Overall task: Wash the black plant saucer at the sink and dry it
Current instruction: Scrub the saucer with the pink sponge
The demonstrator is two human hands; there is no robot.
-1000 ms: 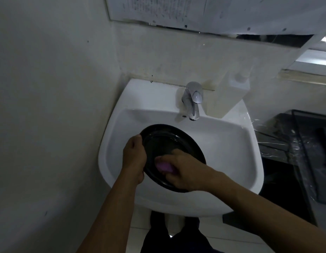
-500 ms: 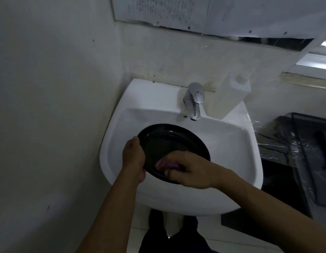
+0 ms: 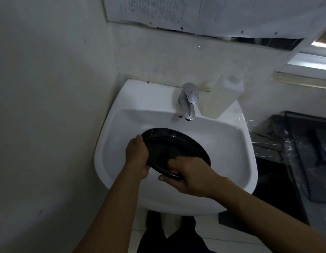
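Note:
The round black plant saucer [image 3: 174,146] is held tilted over the bowl of the white sink [image 3: 229,143]. My left hand [image 3: 137,155] grips its left rim. My right hand [image 3: 190,175] holds the near rim, fingers curled over the inside and thumb under the edge. The purple sponge seen a moment ago is hidden under my right hand. No water runs from the chrome faucet [image 3: 188,102].
A white soap bottle [image 3: 223,96] stands on the sink's back right corner. A pale wall closes in on the left. At the right stands a dark rack wrapped in clear plastic [image 3: 293,148]. Paper sheets [image 3: 204,13] hang above the sink.
My right hand slid down from the saucer's inside to its near rim, and the purple sponge went out of sight. The saucer tilted a little. My left hand kept its grip.

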